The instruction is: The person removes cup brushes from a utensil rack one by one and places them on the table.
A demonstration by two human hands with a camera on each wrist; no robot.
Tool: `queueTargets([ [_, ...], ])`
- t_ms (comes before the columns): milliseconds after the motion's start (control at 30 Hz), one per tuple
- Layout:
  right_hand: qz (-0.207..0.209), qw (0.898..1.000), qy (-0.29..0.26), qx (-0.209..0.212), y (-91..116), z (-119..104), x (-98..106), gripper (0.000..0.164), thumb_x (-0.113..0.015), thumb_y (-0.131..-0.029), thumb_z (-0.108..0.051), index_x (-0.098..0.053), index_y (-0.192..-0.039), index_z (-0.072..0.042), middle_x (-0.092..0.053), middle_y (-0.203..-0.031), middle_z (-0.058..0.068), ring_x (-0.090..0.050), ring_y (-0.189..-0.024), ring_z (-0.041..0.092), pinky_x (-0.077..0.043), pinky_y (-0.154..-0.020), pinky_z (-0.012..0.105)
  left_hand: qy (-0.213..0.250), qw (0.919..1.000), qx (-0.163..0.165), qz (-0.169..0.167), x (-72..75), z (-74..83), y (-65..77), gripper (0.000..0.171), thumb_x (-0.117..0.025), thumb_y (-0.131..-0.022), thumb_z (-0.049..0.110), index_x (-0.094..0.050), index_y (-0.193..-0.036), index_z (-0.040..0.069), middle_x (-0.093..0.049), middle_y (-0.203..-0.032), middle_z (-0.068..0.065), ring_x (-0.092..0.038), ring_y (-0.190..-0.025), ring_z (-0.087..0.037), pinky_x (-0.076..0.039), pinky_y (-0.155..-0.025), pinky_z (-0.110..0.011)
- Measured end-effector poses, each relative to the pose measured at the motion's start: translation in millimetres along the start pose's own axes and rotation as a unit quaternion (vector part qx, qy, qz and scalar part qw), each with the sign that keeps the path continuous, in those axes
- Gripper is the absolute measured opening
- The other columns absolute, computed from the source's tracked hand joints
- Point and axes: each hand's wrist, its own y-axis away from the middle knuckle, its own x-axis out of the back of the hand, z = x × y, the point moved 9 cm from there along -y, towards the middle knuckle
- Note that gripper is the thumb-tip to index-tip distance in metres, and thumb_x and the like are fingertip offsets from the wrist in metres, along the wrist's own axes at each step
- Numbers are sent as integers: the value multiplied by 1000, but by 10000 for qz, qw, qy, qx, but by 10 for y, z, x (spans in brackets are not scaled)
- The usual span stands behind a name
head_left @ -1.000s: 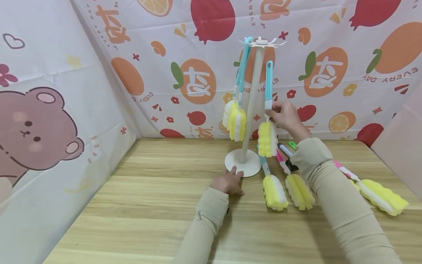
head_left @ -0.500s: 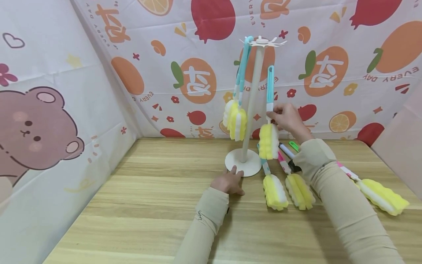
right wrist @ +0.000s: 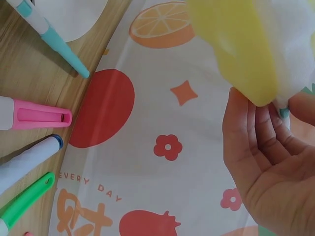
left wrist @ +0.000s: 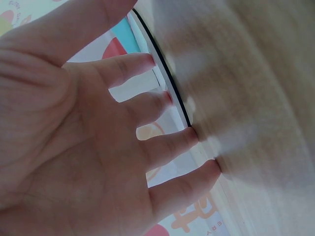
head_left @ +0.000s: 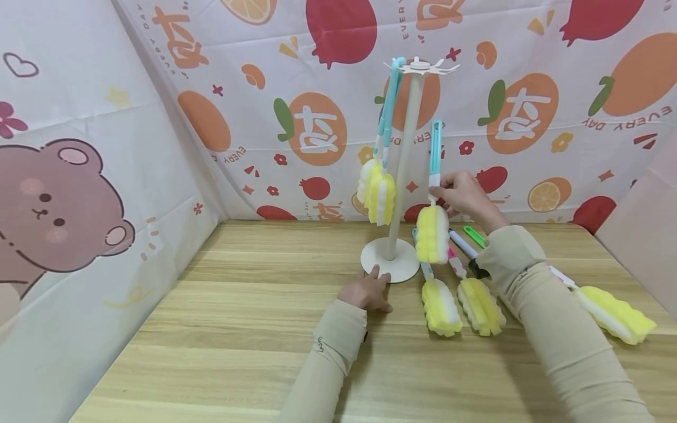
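My right hand (head_left: 464, 194) pinches a bottle brush (head_left: 432, 235) with a light-blue handle and a yellow-and-white sponge head. The brush stands upright in the air, handle loop up, right of the white hook stand (head_left: 406, 153). In the right wrist view, the sponge (right wrist: 246, 44) covers part of the grip. My left hand (head_left: 366, 292) has its fingers spread at the front of the stand's round base (head_left: 388, 264). The left wrist view shows its fingertips (left wrist: 165, 98) along the base's rim. Two similar blue-handled brushes (head_left: 382, 197) hang from hooks on the stand's left side.
On the wooden table lie a blue-handled brush (head_left: 441, 308), a pink-handled brush (head_left: 481, 306) and another sponge brush (head_left: 616, 314) at the right. A white handle (head_left: 461, 242) and a green handle (head_left: 474, 236) lie partly behind the right sleeve. Printed cloth (head_left: 317, 35) closes off the back.
My right hand has lowered the held brush and shifted it slightly right, so its loop is farther below the stand's hooks. The left hand keeps its place at the base.
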Motion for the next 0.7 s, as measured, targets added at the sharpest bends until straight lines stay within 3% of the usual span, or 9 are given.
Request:
queueTargets([
  [267,-226,9997,85,-50,18,51,-30,25,-56,-89,-24,-58,-94,1,-57,-86,15,-57,-70,25,-55,-61,32,-22,10000,7,-2,-3,4,-3,70,-65,-80,41,-32,-140,22,-15,-149,-7,-15,-130,-34,-36,-96,-54],
  [533,-1011,9944,178,-260,58,123,-158,24,-56,-89,-20,-57,-88,4,-56,-76,14,-54,-63,25,-55,-58,33,-46,10000,7,-1,0,2,-7,71,-64,-81,41,-31,-140,21,-15,-150,-7,-15,-130,-34,-35,-96,-52],
  [700,-1176,9924,64,-347,71,170,-196,24,-55,-90,-20,-56,-89,4,-55,-75,13,-51,-62,22,-55,-58,32,-31,10000,20,-14,-4,-3,-6,71,-64,-81,41,-30,-141,22,-14,-150,-7,-14,-130,-34,-34,-97,-52],
])
